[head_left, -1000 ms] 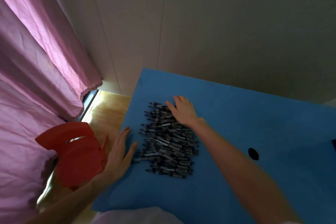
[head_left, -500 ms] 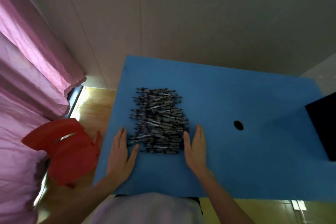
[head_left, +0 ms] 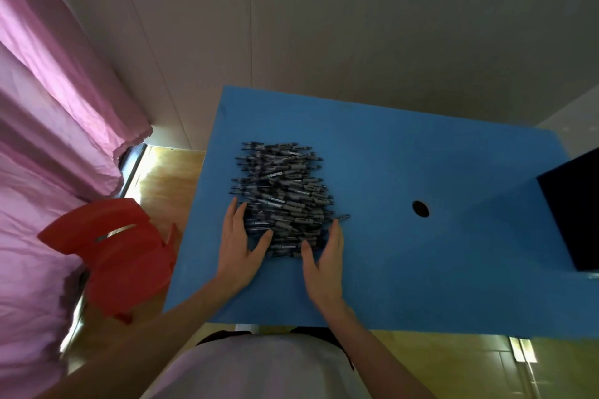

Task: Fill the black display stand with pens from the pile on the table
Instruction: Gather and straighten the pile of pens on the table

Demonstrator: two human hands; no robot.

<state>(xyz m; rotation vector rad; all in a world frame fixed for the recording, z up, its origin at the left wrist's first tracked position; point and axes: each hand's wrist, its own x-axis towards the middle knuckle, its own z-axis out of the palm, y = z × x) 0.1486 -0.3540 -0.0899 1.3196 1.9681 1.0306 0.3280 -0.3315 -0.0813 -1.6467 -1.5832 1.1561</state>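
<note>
The pile of pens [head_left: 282,201] is lying toward the left edge of the blue desk [head_left: 389,146]. The left hand [head_left: 238,244] and right hand [head_left: 324,264] are resting flat against its near end, fingers straight and slightly spread, gripping nothing. The black stand [head_left: 573,214] is sitting at the right edge.

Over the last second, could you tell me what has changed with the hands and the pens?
The right hand left the far part of the pen pile and came back to its near right edge. The left hand moved in against the near left edge, so both hands, fingers straight, now bracket the pile. Nothing was picked up. The pile stayed put on the blue table; the black display stand is untouched.
</note>
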